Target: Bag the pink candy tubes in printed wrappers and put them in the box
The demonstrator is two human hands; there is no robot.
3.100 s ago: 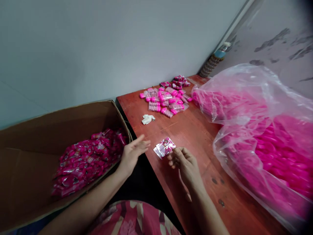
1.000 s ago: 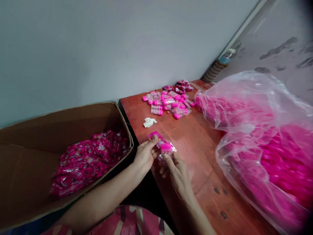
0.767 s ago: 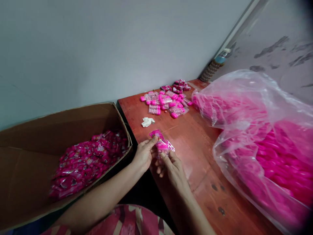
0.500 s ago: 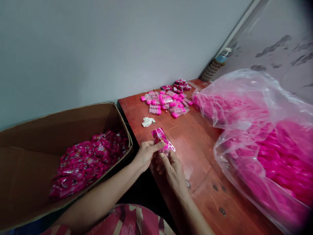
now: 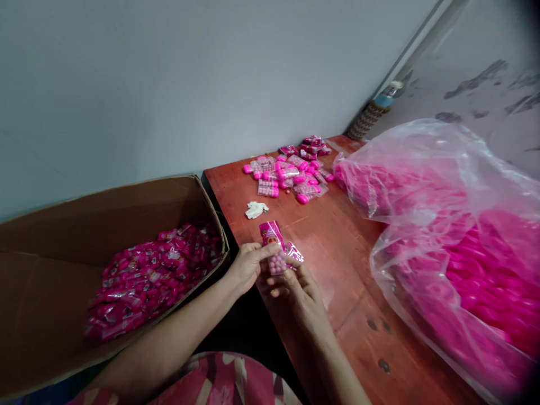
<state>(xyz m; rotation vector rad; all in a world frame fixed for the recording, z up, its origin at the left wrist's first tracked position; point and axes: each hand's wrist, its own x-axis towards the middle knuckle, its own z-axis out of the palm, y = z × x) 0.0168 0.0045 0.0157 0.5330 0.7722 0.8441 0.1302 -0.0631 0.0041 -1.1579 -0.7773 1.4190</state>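
Observation:
Both hands meet at the near left edge of a reddish wooden table [image 5: 337, 247]. My left hand [image 5: 247, 264] pinches a small clear packet [image 5: 276, 247] with a pink printed top. My right hand [image 5: 295, 284] grips the same packet from below, fingers curled round it. Inside the packet sits a small container of pink beads. The packet stands upright between the two hands, just above the table edge.
An open cardboard box [image 5: 50, 247] at left holds several filled pink packets [image 5: 156, 270]. Loose pink containers [image 5: 289, 171] lie in a pile at the table's far end, with a white scrap [image 5: 256, 209] nearer. Big clear bags of pink items [image 5: 455, 236] cover the right side.
The left hand came from the box side to join the right on the packet. A pink container went into the packet, which then turned upright between both hands.

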